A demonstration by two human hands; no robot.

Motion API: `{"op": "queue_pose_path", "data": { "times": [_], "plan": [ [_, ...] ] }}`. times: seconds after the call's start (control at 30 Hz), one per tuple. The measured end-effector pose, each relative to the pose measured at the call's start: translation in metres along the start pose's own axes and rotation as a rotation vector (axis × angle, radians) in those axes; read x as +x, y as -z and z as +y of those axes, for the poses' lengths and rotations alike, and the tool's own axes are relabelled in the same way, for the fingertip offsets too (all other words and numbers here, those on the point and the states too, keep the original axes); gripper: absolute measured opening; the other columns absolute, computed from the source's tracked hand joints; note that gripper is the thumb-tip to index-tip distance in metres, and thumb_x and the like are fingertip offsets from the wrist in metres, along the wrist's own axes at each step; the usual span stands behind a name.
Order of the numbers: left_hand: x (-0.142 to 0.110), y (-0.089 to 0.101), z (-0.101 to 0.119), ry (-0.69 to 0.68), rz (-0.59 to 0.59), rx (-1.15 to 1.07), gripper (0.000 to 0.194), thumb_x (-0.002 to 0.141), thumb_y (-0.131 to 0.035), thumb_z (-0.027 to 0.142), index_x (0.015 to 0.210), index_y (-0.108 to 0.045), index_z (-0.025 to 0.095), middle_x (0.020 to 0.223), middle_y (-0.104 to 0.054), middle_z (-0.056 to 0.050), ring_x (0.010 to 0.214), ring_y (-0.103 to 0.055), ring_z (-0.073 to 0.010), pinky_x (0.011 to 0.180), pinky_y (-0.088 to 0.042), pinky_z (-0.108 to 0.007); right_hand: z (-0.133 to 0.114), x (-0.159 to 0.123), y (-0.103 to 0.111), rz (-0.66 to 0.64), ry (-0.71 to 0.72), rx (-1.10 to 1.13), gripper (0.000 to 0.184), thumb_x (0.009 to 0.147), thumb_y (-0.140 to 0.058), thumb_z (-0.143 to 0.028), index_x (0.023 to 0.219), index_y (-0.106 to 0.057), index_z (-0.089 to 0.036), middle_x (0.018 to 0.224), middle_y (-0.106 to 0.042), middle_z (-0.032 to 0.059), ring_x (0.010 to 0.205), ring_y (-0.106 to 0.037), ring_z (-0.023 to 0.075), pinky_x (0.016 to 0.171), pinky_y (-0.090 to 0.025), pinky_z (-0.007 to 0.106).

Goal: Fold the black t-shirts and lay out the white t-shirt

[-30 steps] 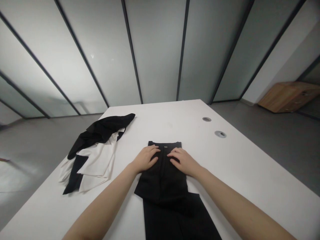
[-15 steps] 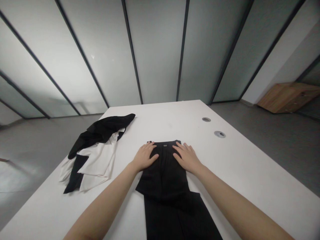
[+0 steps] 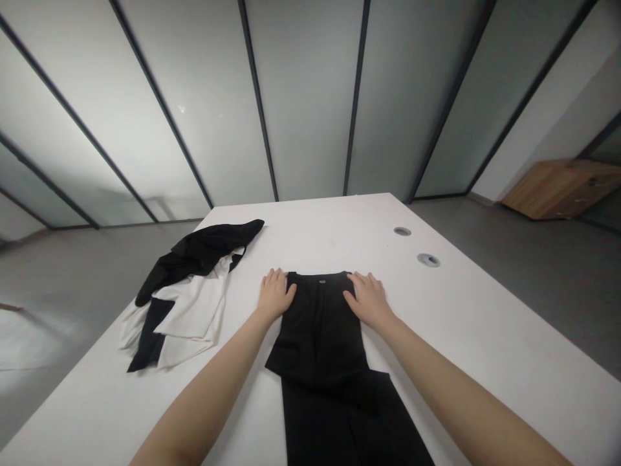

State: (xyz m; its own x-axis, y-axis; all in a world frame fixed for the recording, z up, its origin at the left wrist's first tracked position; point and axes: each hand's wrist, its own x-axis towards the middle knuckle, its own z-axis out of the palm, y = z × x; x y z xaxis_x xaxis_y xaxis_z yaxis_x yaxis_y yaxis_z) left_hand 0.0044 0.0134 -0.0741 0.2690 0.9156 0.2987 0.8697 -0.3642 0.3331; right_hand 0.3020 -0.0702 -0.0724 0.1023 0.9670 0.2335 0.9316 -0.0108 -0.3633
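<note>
A pair of black trousers (image 3: 317, 336) lies on the white table (image 3: 466, 336), waistband away from me and legs running out of the bottom of the view. The fabric is bunched in a fold below the hips. My left hand (image 3: 275, 294) rests at the left end of the waistband, fingers stretched out and thumb on the cloth's edge. At the right end, my right hand (image 3: 369, 298) lies with fingers extended, its thumb and fingertips touching the trousers. Neither hand grips the cloth.
To the left lies a loose heap of clothes, with a black garment (image 3: 208, 249) over a white one (image 3: 196, 307) and a dark piece hanging between. Two round cable holes (image 3: 429, 260) sit near the table's right edge. A wooden cabinet (image 3: 557, 189) stands on the floor beyond.
Both hands have slid outward from the top of the trousers to the waistband's two ends, the left one further. The waistband now shows more fully. The clothes heap stays put.
</note>
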Motion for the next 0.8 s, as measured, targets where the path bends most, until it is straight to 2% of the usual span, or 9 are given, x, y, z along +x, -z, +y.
{"op": "queue_pose_path", "data": {
  "times": [0.17, 0.27, 0.33, 0.47, 0.63, 0.8],
  "plan": [
    [0.004, 0.011, 0.003, -0.030, -0.015, -0.121, 0.027, 0.095, -0.065, 0.036, 0.116, -0.070, 0.018, 0.138, -0.069, -0.017, 0.141, -0.057, -0.0368, 0.120, -0.044, -0.054, 0.000, 0.001, 0.005, -0.007, 0.073, 0.137, 0.040, 0.098, -0.058, -0.035, 0.134, -0.072, -0.027, 0.150, -0.065, 0.0092, 0.148, -0.047, 0.0417, 0.122, -0.029, 0.067],
    [0.005, 0.017, 0.005, -0.054, -0.024, -0.264, 0.017, 0.093, -0.064, 0.030, 0.106, -0.070, 0.021, 0.115, -0.076, -0.012, 0.116, -0.070, -0.0300, 0.106, -0.053, -0.046, 0.001, 0.005, 0.009, 0.014, 0.147, 0.278, 0.032, 0.096, -0.059, -0.033, 0.121, -0.077, -0.026, 0.132, -0.075, 0.0086, 0.131, -0.063, 0.0343, 0.117, -0.040, 0.058],
    [0.005, 0.019, 0.007, -0.051, -0.040, -0.358, 0.009, 0.093, -0.062, 0.027, 0.099, -0.068, 0.022, 0.103, -0.076, -0.008, 0.101, -0.072, -0.0256, 0.097, -0.056, -0.041, 0.002, 0.007, 0.012, 0.031, 0.173, 0.354, 0.029, 0.094, -0.059, -0.032, 0.115, -0.078, -0.025, 0.121, -0.078, 0.0084, 0.117, -0.069, 0.0304, 0.110, -0.047, 0.051],
    [0.004, 0.024, 0.010, -0.002, -0.043, -0.435, 0.007, 0.093, -0.061, 0.028, 0.087, -0.063, 0.024, 0.089, -0.073, -0.004, 0.090, -0.070, -0.0222, 0.085, -0.053, -0.034, 0.001, 0.008, 0.013, 0.066, 0.123, 0.421, 0.026, 0.092, -0.060, -0.032, 0.109, -0.079, -0.026, 0.112, -0.080, 0.0077, 0.107, -0.070, 0.0289, 0.101, -0.051, 0.047],
    [0.003, 0.026, 0.012, 0.097, -0.068, -0.550, 0.011, 0.092, -0.060, 0.032, 0.092, -0.065, 0.023, 0.075, -0.067, 0.001, 0.071, -0.063, -0.0176, 0.069, -0.046, -0.028, 0.002, 0.008, 0.013, 0.064, 0.045, 0.487, 0.018, 0.091, -0.060, -0.031, 0.099, -0.075, -0.024, 0.099, -0.079, 0.0065, 0.098, -0.071, 0.0254, 0.092, -0.053, 0.040],
    [0.002, 0.027, 0.014, 0.085, -0.109, -0.456, 0.016, 0.094, -0.059, 0.032, 0.095, -0.070, 0.022, 0.076, -0.069, -0.001, 0.072, -0.064, -0.0187, 0.069, -0.043, -0.028, 0.003, 0.006, 0.019, 0.006, -0.053, 0.444, 0.023, 0.093, -0.061, -0.032, 0.112, -0.074, -0.024, 0.101, -0.080, 0.0064, 0.087, -0.072, 0.0227, 0.083, -0.052, 0.036]
  ]
}}
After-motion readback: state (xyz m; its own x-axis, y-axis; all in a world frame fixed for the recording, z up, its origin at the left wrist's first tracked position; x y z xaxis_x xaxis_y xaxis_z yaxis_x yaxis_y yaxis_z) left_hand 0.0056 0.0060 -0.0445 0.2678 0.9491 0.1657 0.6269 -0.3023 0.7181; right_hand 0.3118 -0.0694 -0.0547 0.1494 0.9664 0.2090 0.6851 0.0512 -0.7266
